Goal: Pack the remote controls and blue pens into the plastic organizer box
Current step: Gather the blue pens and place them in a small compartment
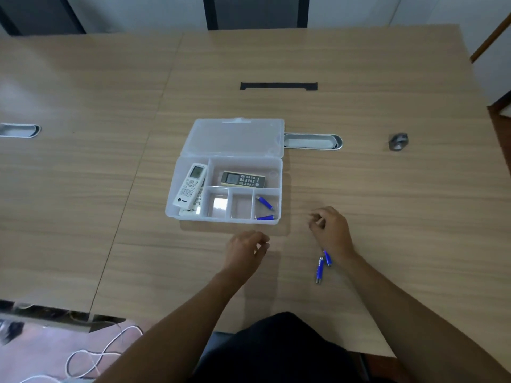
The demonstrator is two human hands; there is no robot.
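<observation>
The clear plastic organizer box [177,214] lies open on the table, lid [235,136] folded back. White remote controls [190,185] fill its left compartment, one stacked on another. A dark remote [243,179] lies in the upper right compartment. Two blue pens [265,203] rest in the lower right compartment. Two more blue pens [320,270] lie on the table, partly under my right wrist. My left hand [244,251] hovers just below the box, fingers loosely curled, holding nothing. My right hand [330,230] sits to the right of the box, fingers curled, nothing visibly in it.
A metal cable grommet [312,141] lies beside the lid, another [19,130] at far left. A black slot [278,86] sits behind the box. A small grey roll [398,141] stands at right. White cables [94,357] trail on the floor at bottom left.
</observation>
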